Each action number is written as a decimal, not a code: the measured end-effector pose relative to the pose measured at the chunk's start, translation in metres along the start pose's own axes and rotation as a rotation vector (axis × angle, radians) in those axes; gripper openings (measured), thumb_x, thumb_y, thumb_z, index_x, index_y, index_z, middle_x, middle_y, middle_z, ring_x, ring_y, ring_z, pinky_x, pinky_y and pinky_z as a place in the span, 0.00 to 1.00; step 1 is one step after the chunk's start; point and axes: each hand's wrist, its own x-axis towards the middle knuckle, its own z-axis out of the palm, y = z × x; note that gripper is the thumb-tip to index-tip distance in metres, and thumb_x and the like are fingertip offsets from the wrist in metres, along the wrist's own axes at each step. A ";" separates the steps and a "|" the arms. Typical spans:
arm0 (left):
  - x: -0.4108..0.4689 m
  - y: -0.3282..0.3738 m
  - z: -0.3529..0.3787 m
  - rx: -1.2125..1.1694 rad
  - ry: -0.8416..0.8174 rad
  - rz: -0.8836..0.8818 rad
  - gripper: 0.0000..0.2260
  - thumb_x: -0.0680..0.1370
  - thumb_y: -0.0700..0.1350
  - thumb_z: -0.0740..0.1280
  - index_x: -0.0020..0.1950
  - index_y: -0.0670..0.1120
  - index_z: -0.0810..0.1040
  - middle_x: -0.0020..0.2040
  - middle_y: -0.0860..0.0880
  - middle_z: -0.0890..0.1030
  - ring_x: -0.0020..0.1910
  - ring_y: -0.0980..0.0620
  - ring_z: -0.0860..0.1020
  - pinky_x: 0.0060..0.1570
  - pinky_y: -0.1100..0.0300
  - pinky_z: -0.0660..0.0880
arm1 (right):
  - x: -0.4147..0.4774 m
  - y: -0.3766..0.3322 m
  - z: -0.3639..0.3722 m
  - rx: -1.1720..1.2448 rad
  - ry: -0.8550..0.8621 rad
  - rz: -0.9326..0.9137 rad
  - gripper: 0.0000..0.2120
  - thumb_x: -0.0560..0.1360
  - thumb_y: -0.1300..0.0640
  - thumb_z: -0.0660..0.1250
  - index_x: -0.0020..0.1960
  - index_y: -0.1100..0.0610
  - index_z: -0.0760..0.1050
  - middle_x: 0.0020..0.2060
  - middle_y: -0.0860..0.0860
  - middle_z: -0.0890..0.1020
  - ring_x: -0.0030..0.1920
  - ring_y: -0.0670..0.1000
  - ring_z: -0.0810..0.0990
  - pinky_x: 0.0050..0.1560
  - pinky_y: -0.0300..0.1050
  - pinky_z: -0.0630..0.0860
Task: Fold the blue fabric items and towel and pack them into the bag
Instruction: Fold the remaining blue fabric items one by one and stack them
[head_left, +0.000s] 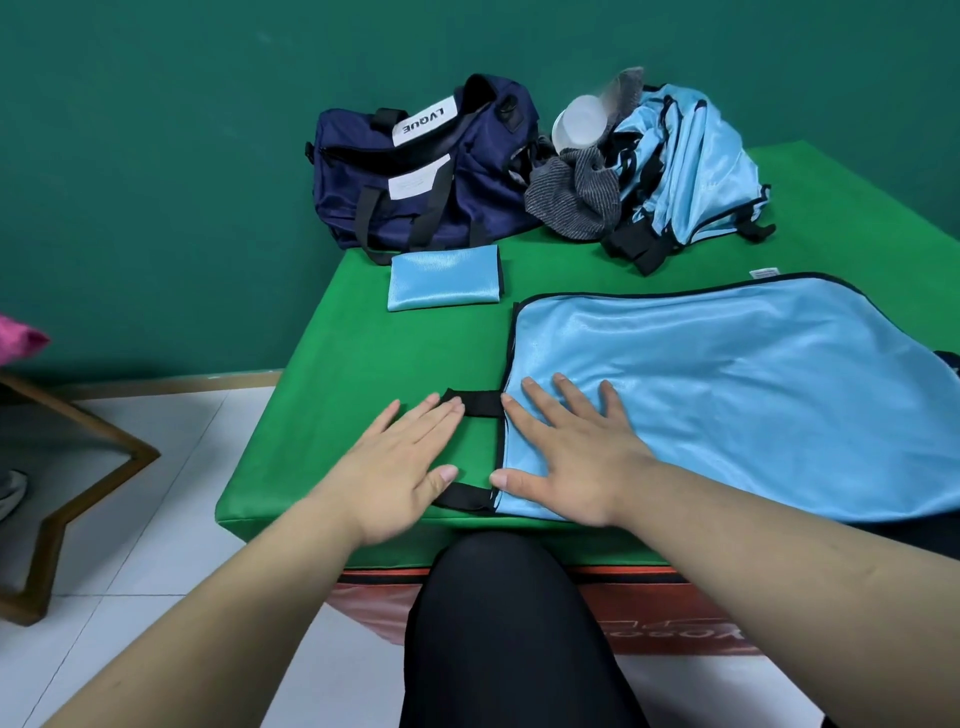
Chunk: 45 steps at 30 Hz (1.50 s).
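Observation:
A large light-blue fabric item (727, 395) with black trim lies spread flat on the green table (353, 332). My right hand (566, 452) rests flat on its near left corner, fingers straight. My left hand (400, 462) lies flat beside it, fingertips touching the black strap loop (475, 402) that sticks out from the fabric's left edge. A small folded blue piece (444, 278) sits farther back. The navy duffel bag (415, 171) stands at the far left, its top open. A crumpled heap of blue fabric (685, 171) and a grey striped towel (571, 197) lie at the far right.
A clear plastic container (582, 124) rests on the heap by the towel. A white label (763, 273) shows at the spread fabric's far edge. My dark-clad knee (498, 623) is under the table's near edge. A wooden frame (78, 467) stands on the tiled floor at left.

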 end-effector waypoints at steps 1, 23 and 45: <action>-0.001 -0.001 0.000 0.005 -0.006 -0.004 0.36 0.76 0.67 0.34 0.81 0.51 0.39 0.80 0.58 0.40 0.78 0.59 0.37 0.78 0.51 0.39 | 0.000 0.000 0.000 0.000 0.003 0.000 0.46 0.69 0.20 0.37 0.79 0.41 0.34 0.80 0.45 0.38 0.79 0.53 0.34 0.74 0.69 0.35; -0.002 0.007 -0.019 -0.166 -0.125 -0.095 0.29 0.81 0.62 0.45 0.81 0.56 0.44 0.79 0.62 0.41 0.78 0.60 0.39 0.78 0.47 0.40 | -0.009 0.004 -0.020 0.023 -0.007 -0.083 0.59 0.59 0.14 0.43 0.81 0.46 0.39 0.81 0.47 0.40 0.80 0.51 0.36 0.75 0.69 0.36; 0.112 0.233 -0.084 -0.117 -0.093 0.151 0.26 0.84 0.59 0.49 0.81 0.54 0.49 0.81 0.52 0.38 0.79 0.52 0.37 0.77 0.45 0.38 | -0.188 0.223 -0.071 0.580 0.548 0.441 0.09 0.77 0.55 0.69 0.56 0.46 0.82 0.56 0.42 0.81 0.59 0.44 0.77 0.58 0.37 0.67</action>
